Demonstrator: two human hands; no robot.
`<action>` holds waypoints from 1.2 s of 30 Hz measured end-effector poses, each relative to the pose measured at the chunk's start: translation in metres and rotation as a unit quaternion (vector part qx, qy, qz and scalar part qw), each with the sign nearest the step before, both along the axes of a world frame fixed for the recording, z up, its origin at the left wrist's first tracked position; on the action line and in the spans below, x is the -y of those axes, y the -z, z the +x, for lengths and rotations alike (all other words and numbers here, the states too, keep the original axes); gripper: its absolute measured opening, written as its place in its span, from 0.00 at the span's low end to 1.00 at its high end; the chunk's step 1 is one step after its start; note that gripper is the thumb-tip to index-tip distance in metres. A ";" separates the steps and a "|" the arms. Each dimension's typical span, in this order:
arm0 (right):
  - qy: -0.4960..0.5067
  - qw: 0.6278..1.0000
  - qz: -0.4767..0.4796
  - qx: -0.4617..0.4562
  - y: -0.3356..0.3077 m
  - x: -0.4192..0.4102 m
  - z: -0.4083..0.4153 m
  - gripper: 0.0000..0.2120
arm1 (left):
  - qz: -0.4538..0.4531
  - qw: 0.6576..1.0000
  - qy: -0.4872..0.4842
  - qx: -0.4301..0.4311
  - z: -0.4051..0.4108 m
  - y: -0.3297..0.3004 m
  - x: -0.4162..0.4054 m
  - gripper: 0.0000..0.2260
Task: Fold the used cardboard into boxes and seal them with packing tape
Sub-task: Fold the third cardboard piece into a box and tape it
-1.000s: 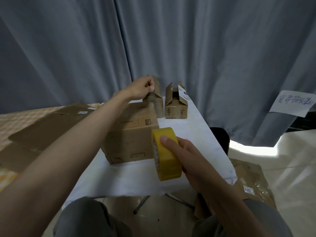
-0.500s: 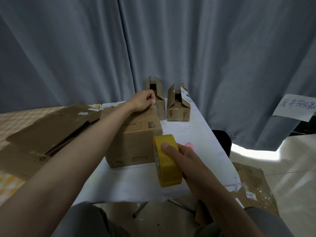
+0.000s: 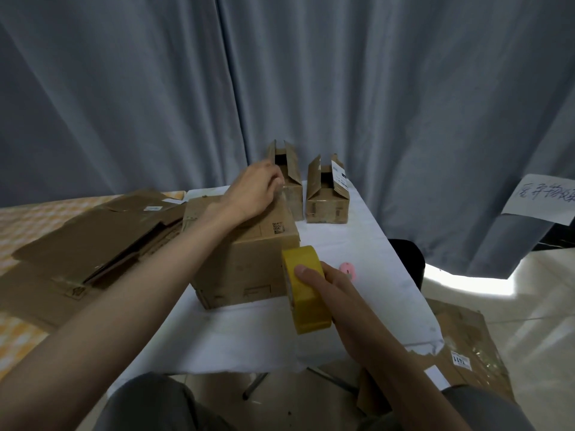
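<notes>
Taping the big box shut

The box (image 3: 245, 253) sits mid-worktop (image 3: 357, 244); the left hand (image 3: 253, 189) pinches the tape end at its far edge, the right hand (image 3: 329, 284) grips the yellow roll (image 3: 306, 289). Best pull taut and press flat.

Tape roll (image 3: 306, 289) beside closed box (image 3: 245, 259)

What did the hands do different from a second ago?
The left hand came down from the flap of the small open box at the back to the far top edge of the big box, fingers curled there as if drawing tape across. The right hand kept gripping the yellow tape roll beside the big box. The second small box and flat cardboard stayed put.
</notes>
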State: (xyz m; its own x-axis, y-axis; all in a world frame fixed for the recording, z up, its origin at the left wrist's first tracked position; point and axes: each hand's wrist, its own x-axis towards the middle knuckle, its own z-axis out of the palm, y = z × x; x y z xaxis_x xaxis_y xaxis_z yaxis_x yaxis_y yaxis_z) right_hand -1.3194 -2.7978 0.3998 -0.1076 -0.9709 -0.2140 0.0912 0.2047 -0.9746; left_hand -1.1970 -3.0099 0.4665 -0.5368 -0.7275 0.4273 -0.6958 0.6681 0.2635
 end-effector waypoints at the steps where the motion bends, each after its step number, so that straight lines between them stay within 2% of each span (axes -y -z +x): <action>1: -0.002 1.000 0.000 0.001 0.003 0.002 -0.002 0.03 | 0.007 1.000 0.005 0.017 0.003 0.000 -0.011 0.12; 4: -0.004 1.000 -0.011 0.006 0.005 0.005 -0.004 0.05 | 0.095 0.994 0.036 0.050 0.010 0.009 -0.043 0.19; 6: 0.001 1.000 -0.018 0.013 0.006 0.007 -0.004 0.02 | 0.135 0.987 0.033 0.077 0.012 0.019 -0.055 0.25; 8: 0.010 0.999 -0.033 0.023 0.006 0.008 -0.003 0.04 | 0.126 0.986 0.003 0.106 0.012 0.026 -0.056 0.31; 11: 0.025 0.998 -0.059 0.025 0.004 0.011 -0.004 0.05 | 0.098 0.987 -0.026 0.125 0.011 0.029 -0.047 0.34; 17: 0.032 0.997 -0.068 0.019 0.002 0.016 -0.003 0.04 | 0.088 0.983 -0.037 0.159 0.008 0.032 -0.029 0.32; 21: 0.022 0.996 -0.083 -0.001 0.011 0.014 0.006 0.13 | 0.089 0.984 -0.025 0.154 0.009 0.033 -0.025 0.31; 22: 0.018 0.996 -0.083 -0.007 0.015 0.014 0.007 0.13 | 0.088 0.985 -0.022 0.145 0.009 0.034 -0.025 0.31; 24: 0.011 0.997 -0.081 -0.017 0.022 0.014 0.006 0.09 | 0.046 0.992 -0.008 0.114 0.011 0.034 -0.027 0.29; 27: -0.001 0.997 -0.078 -0.021 0.025 0.011 0.006 0.08 | -0.053 0.995 0.030 0.083 0.013 0.035 -0.034 0.22; 29: -0.007 0.997 -0.077 -0.020 0.025 0.010 0.006 0.08 | -0.052 0.996 0.052 0.059 0.016 0.036 -0.036 0.21; 32: -0.018 0.997 -0.073 -0.019 0.025 0.011 0.005 0.07 | 0.050 0.996 0.054 0.051 0.021 0.036 -0.039 0.31; 34: -0.024 0.997 -0.074 -0.022 0.023 0.011 0.005 0.08 | 0.115 0.988 0.044 0.089 0.025 0.036 -0.043 0.41; 36: -0.027 0.997 -0.071 -0.020 0.023 0.011 0.004 0.14 | 0.140 0.981 0.042 0.130 0.027 0.035 -0.046 0.49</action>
State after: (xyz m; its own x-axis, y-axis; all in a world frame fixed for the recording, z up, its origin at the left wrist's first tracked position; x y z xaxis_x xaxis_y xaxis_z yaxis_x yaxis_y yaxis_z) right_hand -1.3151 -2.8090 0.3768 -0.0611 -0.9956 -0.0705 0.0435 0.0679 -0.9967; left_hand -1.1696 -2.9638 0.4313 -0.6645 -0.7451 0.0572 -0.7091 0.6529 0.2665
